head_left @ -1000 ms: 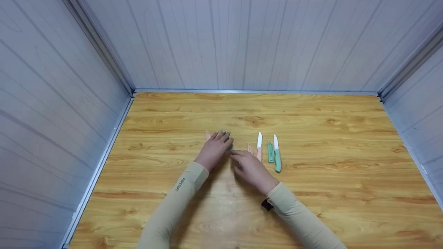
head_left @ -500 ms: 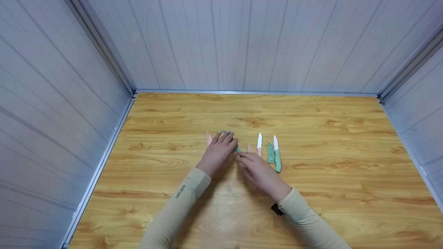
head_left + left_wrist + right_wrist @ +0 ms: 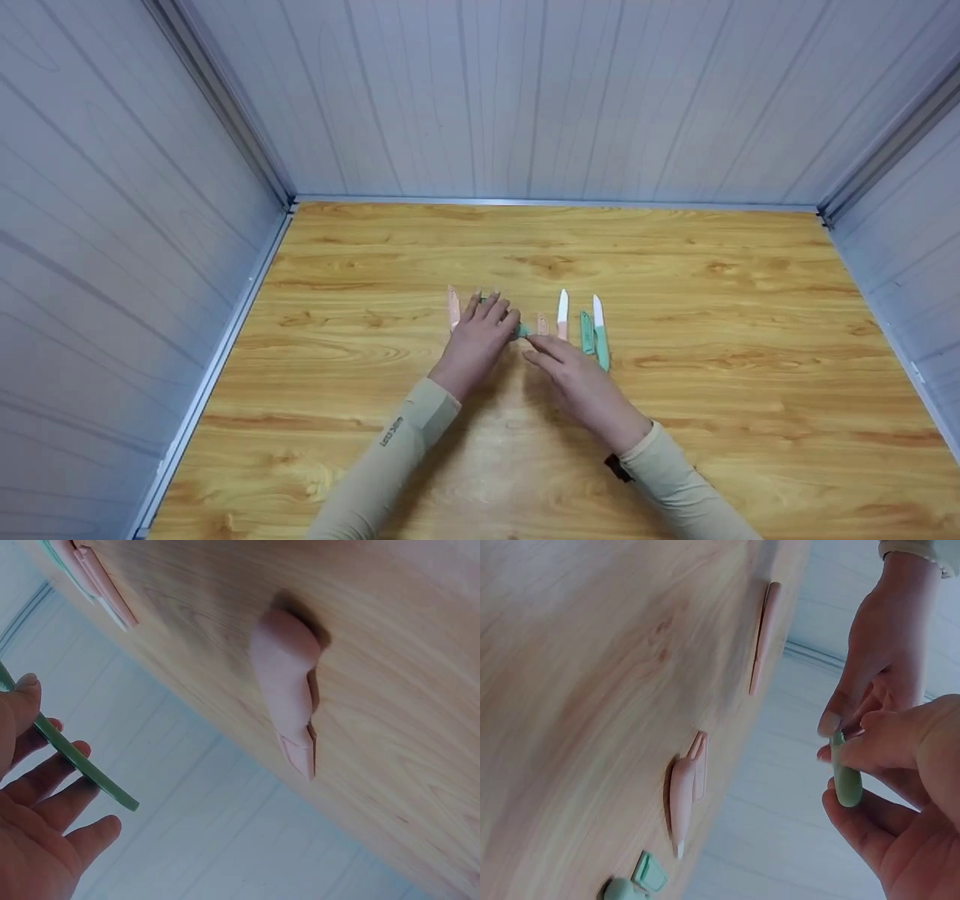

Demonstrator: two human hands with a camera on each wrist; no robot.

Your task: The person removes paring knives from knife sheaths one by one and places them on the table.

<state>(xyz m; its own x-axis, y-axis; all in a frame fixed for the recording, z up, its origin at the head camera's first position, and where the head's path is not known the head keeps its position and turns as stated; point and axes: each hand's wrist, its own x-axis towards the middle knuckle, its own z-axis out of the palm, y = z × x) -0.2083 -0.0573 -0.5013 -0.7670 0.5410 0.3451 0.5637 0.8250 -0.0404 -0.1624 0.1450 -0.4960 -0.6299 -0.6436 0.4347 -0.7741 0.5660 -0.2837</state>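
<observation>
My left hand [image 3: 480, 341] pinches a slim green knife sheath [image 3: 90, 769] between thumb and fingers, lifted off the table. Beside it, my right hand [image 3: 585, 386] pinches the green handle [image 3: 847, 784] of a knife with thumb and fingertips. The handle lines up with the sheath; the left fingers cover the place where they meet, so how far the blade sits inside cannot be seen. A pink knife in its pink sheath [image 3: 289, 675] lies on the table left of my left hand.
Right of the hands lie a pink sheath [image 3: 542, 322], a pink knife with a white blade [image 3: 563, 307], a green sheath [image 3: 586, 332] and a second green knife [image 3: 601, 341]. Pale panel walls [image 3: 495, 97] border the wooden table [image 3: 750, 337].
Both hands have shifted right, the right hand farther and slightly nearer the body. More green shows between them, and more of the pink sheathed knife is uncovered at the left.
</observation>
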